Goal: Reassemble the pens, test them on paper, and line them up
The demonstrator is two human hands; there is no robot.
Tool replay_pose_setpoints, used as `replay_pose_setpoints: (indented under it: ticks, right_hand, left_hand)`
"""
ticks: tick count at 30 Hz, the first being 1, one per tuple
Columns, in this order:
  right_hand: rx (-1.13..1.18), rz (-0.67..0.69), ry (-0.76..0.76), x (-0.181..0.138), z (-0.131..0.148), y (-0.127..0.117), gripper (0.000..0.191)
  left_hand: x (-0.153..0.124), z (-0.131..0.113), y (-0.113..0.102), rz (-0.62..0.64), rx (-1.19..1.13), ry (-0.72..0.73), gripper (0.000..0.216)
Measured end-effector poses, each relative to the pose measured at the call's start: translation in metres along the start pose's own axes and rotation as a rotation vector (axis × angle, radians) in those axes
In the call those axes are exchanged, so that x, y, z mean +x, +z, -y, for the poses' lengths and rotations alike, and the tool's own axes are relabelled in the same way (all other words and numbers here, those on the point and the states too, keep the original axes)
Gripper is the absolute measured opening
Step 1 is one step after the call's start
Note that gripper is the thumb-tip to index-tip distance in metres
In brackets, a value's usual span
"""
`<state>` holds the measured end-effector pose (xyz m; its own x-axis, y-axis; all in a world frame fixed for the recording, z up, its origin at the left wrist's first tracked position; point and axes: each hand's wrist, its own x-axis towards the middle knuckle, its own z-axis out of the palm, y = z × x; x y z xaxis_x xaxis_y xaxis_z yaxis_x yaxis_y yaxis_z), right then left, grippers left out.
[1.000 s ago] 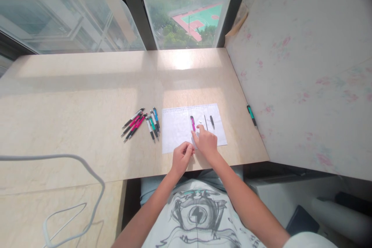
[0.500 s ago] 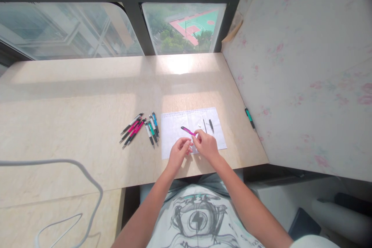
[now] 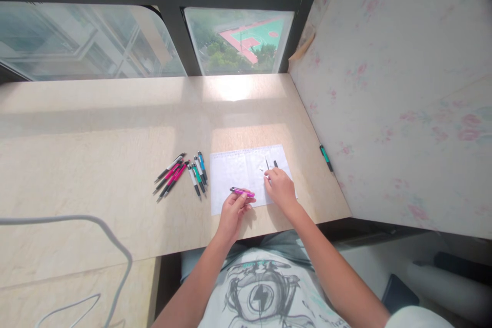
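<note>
Pink pen (image 3: 242,192): it lies almost level, just above the near edge of the sheet of paper (image 3: 236,171), with its length running from 9 o'clock to 3 o'clock across your view.

Handling, as judged from its look:
- Light, stiff plastic barrel. It should need very little force.
- Smooth and round, so it is likely to roll or slip under a loose pinch.
- Thin-walled. Avoid squeezing hard or bending it.
- Take hold on the barrel near the middle, or nearer one end if the other end has to be free.

Grip:
- Your left hand (image 3: 232,212) is closed on the pink pen. The fingertips pinch it from below at its 3 o'clock end, and the rest of the barrel sticks out toward 9 o'clock.
- Your right hand (image 3: 282,189) sits at 2 o'clock from the left one, apart from the pen, with curled fingers pointing down onto the sheet. You cannot tell from this view whether it pinches anything.

Surroundings:
- At 12 o'clock from the right hand, a thin refill (image 3: 266,163) and a small black tip piece (image 3: 275,164) lie on the sheet.
- At 9 o'clock from the sheet, a bundle of pens (image 3: 180,171) rests on the table (image 3: 115,128).
- At 3 o'clock, a green pen (image 3: 325,157) lies against the wall.
</note>
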<state>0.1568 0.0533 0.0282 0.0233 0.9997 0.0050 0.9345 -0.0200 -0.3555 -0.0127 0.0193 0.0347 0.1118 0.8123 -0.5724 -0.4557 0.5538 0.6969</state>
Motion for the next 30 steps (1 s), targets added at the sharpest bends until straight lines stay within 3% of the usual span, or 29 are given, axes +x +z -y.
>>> replay_pose_setpoints:
  ticks: [6, 11, 15, 20, 30]
  right_hand:
    - [-0.127, 0.026, 0.046, 0.021, 0.009, 0.003, 0.014]
    - [-0.091, 0.014, 0.068, 0.025, 0.013, 0.008, 0.012]
    - [0.16, -0.049, 0.001, 0.019, 0.013, 0.007, 0.012]
    - [0.644, 0.039, -0.052, -0.005, 0.019, -0.005, 0.013]
    - [0.757, -0.017, -0.018, -0.033, 0.023, -0.025, 0.016]
  left_hand:
    - [0.001, -0.002, -0.003, -0.021, -0.032, -0.014, 0.032]
    - [0.001, -0.002, -0.003, -0.003, -0.037, -0.011, 0.035]
    - [0.0, -0.003, -0.003, 0.005, -0.059, -0.027, 0.032]
    - [0.002, -0.003, -0.002, 0.009, -0.148, -0.064, 0.026]
    - [0.001, -0.004, 0.012, 0.001, -0.246, -0.09, 0.023]
